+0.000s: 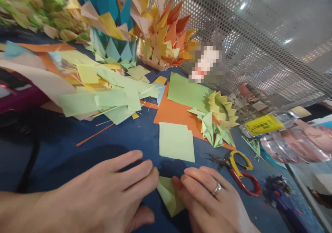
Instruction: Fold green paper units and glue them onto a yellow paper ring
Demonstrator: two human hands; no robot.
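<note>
A small folded piece of light green paper (169, 196) lies between my two hands on the blue table. My right hand (215, 198), with a ring on one finger, pinches its right side between thumb and fingers. My left hand (116, 184) reaches in from the left; its fingertips touch the paper's left edge, while its thumb stands apart, below. Just beyond the hands is a neat stack of light green paper rectangles (176, 141). Scissors (233, 167) with yellow and red handles lie beside my right hand, blades apart.
Behind are orange (173, 112) and green sheets (186, 91), a yellow folded-paper ring (223, 108), green folded pieces (211, 129) and paper scraps (103, 100). Large folded-paper models (155, 25) stand farther back. Bottles (267, 124) and a blue glue gun (282, 202) are right.
</note>
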